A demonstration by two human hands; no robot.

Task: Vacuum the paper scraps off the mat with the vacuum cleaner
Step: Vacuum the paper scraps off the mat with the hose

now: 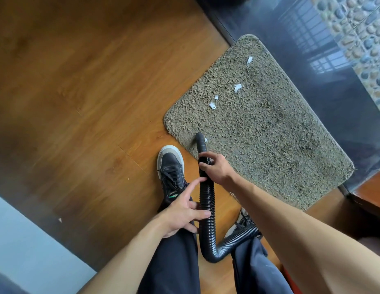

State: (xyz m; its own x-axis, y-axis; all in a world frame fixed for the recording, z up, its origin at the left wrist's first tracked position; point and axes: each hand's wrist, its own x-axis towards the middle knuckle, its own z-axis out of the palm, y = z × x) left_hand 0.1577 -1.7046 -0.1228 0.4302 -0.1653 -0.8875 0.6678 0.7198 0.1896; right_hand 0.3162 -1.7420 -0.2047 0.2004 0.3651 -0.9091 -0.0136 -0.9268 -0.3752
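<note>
Head view: a shaggy grey-brown mat (269, 141) lies at an angle in the right-centre of the frame on a wooden floor (78, 81), its far long side against a dark glossy strip (325, 85) that runs along the upper right. White paper scraps (212, 106) lie across the upper half of the mat in a loose line from centre toward the upper right, and one more small scrap (205, 140) sits just beside the nozzle. The black ribbed vacuum hose (208, 200) rises from between the person's legs at bottom centre, and its smooth tip (200, 137) rests on the mat's lower-left edge. The right hand (216, 169) is wrapped around the hose just behind the smooth end section, fingers curled over it. The left hand (182, 211) is lower down, beside the hose with fingers splayed and loose, one fingertip lying across the ribs and the forefinger pointing up toward the hose; it is not clenched. A dark sneaker (171, 166) stands on the floor just left of the mat's corner.
</note>
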